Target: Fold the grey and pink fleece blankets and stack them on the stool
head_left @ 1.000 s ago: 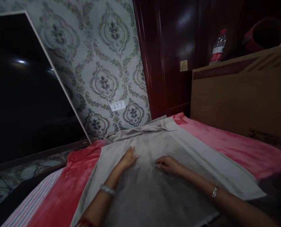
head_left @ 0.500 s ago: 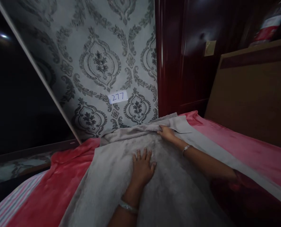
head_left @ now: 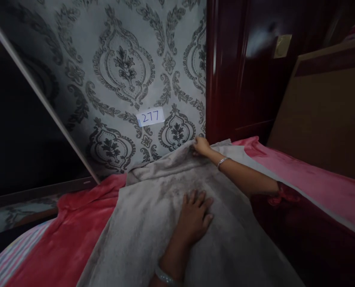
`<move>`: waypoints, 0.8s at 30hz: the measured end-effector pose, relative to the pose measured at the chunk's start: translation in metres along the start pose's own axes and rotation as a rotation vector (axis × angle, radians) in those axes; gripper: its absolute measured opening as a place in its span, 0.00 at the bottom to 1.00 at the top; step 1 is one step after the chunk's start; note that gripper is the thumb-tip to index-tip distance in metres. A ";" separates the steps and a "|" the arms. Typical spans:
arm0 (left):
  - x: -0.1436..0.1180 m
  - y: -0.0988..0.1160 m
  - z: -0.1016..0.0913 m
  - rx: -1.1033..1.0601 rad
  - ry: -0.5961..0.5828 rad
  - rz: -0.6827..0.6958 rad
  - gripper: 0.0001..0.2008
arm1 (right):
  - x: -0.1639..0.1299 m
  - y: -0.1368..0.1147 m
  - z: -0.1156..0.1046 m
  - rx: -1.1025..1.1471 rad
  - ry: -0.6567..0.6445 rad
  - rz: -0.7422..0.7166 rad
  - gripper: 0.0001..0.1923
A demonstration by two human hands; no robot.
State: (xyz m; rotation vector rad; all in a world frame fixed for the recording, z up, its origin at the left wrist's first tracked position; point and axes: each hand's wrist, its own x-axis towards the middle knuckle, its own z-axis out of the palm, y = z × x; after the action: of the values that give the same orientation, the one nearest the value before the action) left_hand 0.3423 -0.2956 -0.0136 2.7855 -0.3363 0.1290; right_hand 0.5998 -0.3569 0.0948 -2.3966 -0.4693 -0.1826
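A pair of grey plush trousers or similar grey fleece cloth (head_left: 144, 215) lies spread in front of me, its far end bunched in folds against the wall. My left hand (head_left: 195, 215) rests flat on the middle of it, fingers spread. At the far end, my right hand (head_left: 201, 146) pinches a fold of the grey cloth and holds it raised against the wallpaper. The cloth's exact kind cannot be made out. Beneath it is a red plush blanket (head_left: 87, 223), showing at the left and, as pink, at the right.
Patterned wallpaper (head_left: 123, 67) rises behind, with a paper label (head_left: 150, 116) reading 277. A dark screen (head_left: 24, 119) stands at the left. To the right are a dark red wooden panel (head_left: 240, 79) and a cardboard box (head_left: 324, 107). Striped bedding (head_left: 18, 249) shows at lower left.
My right hand has moved up and slightly left, lifting a fold of the grey cloth. My left hand lies farther right, still flat. The view has shifted a little.
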 end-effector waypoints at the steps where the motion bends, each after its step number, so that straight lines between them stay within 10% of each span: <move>1: 0.000 -0.001 0.001 -0.011 -0.002 0.013 0.27 | 0.007 -0.005 -0.007 0.017 0.057 -0.027 0.16; 14: 0.000 -0.002 0.006 -0.034 0.023 -0.043 0.32 | 0.031 -0.011 -0.022 -0.109 0.334 -0.488 0.15; 24: 0.002 -0.001 0.007 -0.026 0.013 -0.054 0.30 | 0.020 0.017 -0.001 -0.259 0.159 -0.338 0.15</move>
State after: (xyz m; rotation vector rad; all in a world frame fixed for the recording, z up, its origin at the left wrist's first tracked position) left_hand 0.3447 -0.2974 -0.0208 2.7641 -0.2575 0.1282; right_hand 0.6246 -0.3641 0.0903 -2.5084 -0.8160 -0.6120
